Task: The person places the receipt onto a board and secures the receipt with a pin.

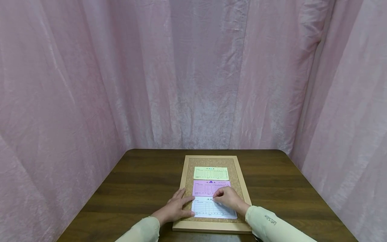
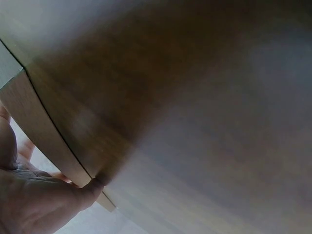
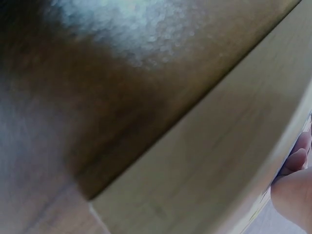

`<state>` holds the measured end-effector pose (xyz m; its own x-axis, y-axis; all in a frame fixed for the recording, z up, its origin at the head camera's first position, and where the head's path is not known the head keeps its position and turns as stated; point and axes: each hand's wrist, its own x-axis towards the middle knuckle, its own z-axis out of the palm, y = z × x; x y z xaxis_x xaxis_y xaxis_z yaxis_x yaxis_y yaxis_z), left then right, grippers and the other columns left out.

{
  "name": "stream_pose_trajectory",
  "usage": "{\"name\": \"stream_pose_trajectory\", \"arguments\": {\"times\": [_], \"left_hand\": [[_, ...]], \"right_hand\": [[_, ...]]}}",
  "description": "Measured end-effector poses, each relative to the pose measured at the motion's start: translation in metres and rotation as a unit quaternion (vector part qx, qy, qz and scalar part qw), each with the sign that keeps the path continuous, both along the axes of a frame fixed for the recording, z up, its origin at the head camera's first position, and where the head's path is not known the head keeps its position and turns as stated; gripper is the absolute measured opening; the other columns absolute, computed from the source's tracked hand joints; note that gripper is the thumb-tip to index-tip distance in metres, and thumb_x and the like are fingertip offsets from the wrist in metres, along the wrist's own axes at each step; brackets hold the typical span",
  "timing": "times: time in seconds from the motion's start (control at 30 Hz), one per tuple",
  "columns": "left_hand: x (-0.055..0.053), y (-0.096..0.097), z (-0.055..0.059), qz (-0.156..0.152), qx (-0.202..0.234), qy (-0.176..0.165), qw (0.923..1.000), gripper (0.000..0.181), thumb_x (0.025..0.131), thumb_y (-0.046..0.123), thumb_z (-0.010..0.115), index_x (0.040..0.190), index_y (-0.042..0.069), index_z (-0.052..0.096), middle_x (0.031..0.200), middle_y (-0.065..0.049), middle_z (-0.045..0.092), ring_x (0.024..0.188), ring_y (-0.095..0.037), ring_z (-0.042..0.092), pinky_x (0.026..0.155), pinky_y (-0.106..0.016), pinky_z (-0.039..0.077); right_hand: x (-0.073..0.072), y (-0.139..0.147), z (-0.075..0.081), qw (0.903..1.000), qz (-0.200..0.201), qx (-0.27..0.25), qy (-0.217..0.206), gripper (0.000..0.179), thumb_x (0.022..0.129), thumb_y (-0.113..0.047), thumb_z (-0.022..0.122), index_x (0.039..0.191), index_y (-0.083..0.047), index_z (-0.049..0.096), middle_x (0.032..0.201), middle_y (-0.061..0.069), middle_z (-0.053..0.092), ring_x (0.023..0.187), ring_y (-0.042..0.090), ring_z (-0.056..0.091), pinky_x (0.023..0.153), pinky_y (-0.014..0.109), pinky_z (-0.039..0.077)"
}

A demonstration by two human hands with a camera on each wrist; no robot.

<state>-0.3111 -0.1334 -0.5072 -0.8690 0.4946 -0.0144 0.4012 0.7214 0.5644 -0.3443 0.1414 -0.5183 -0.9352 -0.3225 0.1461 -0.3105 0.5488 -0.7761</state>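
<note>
A wood-framed cork board [image 1: 239,201] lies on the table and bears three printed slips in a column. The green slip [image 1: 201,173] is farthest, the purple slip [image 1: 199,189] is in the middle, and the white slip [image 1: 201,208] is nearest. My left hand [image 1: 175,206] rests spread over the board's left side, thumb and a fingertip at the white slip's left edge. Thumb and forefinger of my right hand [image 1: 228,198] pinch at the white slip's top middle, on a small pin-like thing mostly hidden by the fingertips. Small coloured spots mark the tops of the other two slips.
The dark wooden table [image 1: 145,178] extends to both sides of the board and behind it. Pink curtains [image 1: 205,74] hang at the back and along both sides. Both wrist views mostly show the board's frame [image 3: 209,131] and blurred table surface.
</note>
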Motion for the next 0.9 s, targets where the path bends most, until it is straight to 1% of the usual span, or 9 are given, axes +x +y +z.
{"name": "stream_pose_trajectory", "arguments": {"times": [0.37,0.6,0.77,0.9], "left_hand": [[0.0006,0.0003,-0.0004,0.0,0.001,-0.003,1.0,0.066,0.087,0.047,0.073,0.142,0.016,0.056,0.159,-0.028,0.018,0.146,-0.049,0.009,0.106,-0.074,0.018],[0.0012,0.0009,0.0002,-0.001,0.003,0.006,1.0,0.065,0.086,0.046,0.074,0.14,0.013,0.057,0.157,-0.031,0.02,0.145,-0.049,0.012,0.104,-0.074,0.019],[0.0013,0.0009,0.0005,-0.002,-0.001,0.01,0.9999,0.065,0.086,0.045,0.075,0.14,0.013,0.057,0.157,-0.031,0.02,0.145,-0.05,0.012,0.104,-0.075,0.019],[0.0019,0.0009,0.0009,-0.001,0.001,0.006,1.0,0.065,0.087,0.045,0.074,0.141,0.013,0.057,0.158,-0.03,0.02,0.145,-0.05,0.011,0.104,-0.075,0.018]], "right_hand": [[0.0003,0.001,-0.0023,0.9999,-0.002,-0.002,0.013,0.005,0.082,-0.007,0.077,0.077,-0.008,0.074,0.075,-0.007,0.065,0.071,0.009,0.054,0.064,0.027,0.046],[0.0021,0.0002,0.0013,0.9994,-0.004,0.01,0.034,0.005,0.081,-0.008,0.075,0.076,-0.009,0.074,0.074,-0.007,0.066,0.069,0.008,0.054,0.064,0.026,0.046],[0.0026,-0.0003,0.0026,0.9992,-0.004,0.015,0.036,0.005,0.082,-0.008,0.075,0.076,-0.009,0.074,0.074,-0.007,0.066,0.07,0.008,0.054,0.065,0.026,0.045],[0.0031,-0.0011,0.0029,0.9994,-0.004,0.017,0.031,0.006,0.081,-0.007,0.075,0.076,-0.009,0.074,0.074,-0.007,0.066,0.07,0.009,0.055,0.065,0.027,0.045]]}}
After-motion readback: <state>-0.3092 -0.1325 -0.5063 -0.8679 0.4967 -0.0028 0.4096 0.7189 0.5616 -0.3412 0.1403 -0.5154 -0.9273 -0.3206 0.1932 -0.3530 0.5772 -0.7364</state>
